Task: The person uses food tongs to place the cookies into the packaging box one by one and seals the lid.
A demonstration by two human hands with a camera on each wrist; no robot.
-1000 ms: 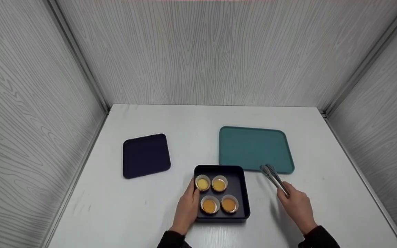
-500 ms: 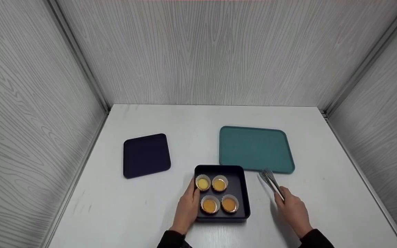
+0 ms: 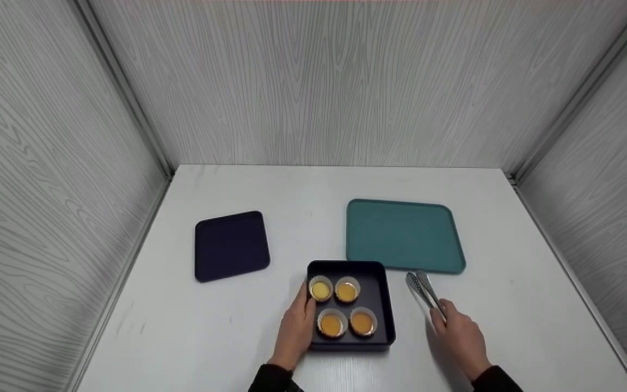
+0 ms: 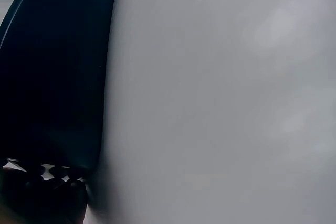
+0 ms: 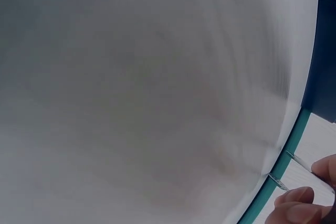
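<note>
My left hand [image 3: 293, 329] grips the left side of a square dark baking pan [image 3: 370, 299], its thumb at the rim. Several small yellow-orange cakes in fluted pale cups, one of them an orange cake [image 3: 363, 323], sit in the pan in two rows. In the left wrist view the pan's dark wall [image 4: 58, 66] fills the left side. To the right of the pan, my right hand [image 3: 461, 340] holds metal tongs [image 3: 428, 286], tips parted and pointing away from me, nothing between them. Fingers [image 5: 302, 208] and the tongs' thin arms show low in the right wrist view.
A teal tray [image 3: 400, 234] lies behind the pan to the right, its near edge close to the tong tips. A smaller dark purple tray [image 3: 231, 246] lies at the left. Grey wood-grain panels [image 3: 313, 81] enclose the white tabletop [image 3: 194, 326] on three sides.
My right hand has moved slightly left and toward me with the tongs; the tips have left the teal tray's edge. The left hand, pan and cakes stay in place.
</note>
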